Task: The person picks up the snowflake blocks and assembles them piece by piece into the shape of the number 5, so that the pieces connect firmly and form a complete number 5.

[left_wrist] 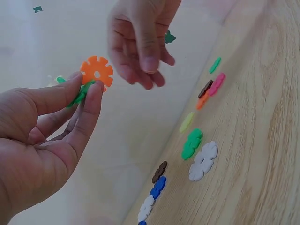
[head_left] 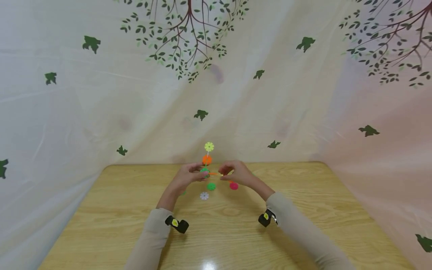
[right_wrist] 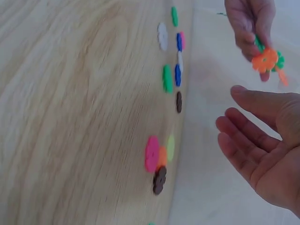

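Observation:
My left hand pinches a green notched disc between thumb and fingers, above the table. From it rises a joined row of flower-shaped plastic discs: an orange disc, a white one seen edge-on, and a yellow disc on top. Another orange disc, nearly edge-on, sticks out from the green one toward my right hand. In the right wrist view that hand has its thumb and fingers apart with nothing between them. It hovers just right of the joined discs.
Loose discs lie on the wooden table below the hands: a green disc, a white disc, a pink disc, a brown disc and several more. Behind the table hangs a pale curtain printed with leaves.

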The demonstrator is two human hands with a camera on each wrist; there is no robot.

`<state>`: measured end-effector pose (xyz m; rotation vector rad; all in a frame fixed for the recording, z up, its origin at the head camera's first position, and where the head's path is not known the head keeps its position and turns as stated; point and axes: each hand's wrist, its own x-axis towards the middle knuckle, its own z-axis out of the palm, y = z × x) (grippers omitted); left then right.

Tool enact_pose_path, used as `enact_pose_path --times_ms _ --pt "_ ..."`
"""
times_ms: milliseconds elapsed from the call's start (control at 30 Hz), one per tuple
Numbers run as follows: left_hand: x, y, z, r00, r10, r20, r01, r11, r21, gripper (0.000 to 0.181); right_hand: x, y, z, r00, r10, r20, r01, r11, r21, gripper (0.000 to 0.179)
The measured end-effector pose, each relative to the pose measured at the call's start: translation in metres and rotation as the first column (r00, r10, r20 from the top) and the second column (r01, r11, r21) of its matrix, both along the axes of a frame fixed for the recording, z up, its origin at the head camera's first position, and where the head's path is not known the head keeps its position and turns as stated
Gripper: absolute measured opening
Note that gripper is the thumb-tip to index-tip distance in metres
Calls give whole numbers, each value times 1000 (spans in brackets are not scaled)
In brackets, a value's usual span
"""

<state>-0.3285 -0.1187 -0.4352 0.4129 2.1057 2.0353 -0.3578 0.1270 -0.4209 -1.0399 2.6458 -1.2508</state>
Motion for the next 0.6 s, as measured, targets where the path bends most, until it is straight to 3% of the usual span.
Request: enact_pose_path --times_ms 267,600 --pt "2 -2 4 1000 6 19 -6 1000 -23 51 -17 23 -9 994 83 65 -92 984 155 19" --pt "3 -4 7 997 45 59 -45 999 -1 53 -24 35 -21 988 53 148 -91 959 267 22"
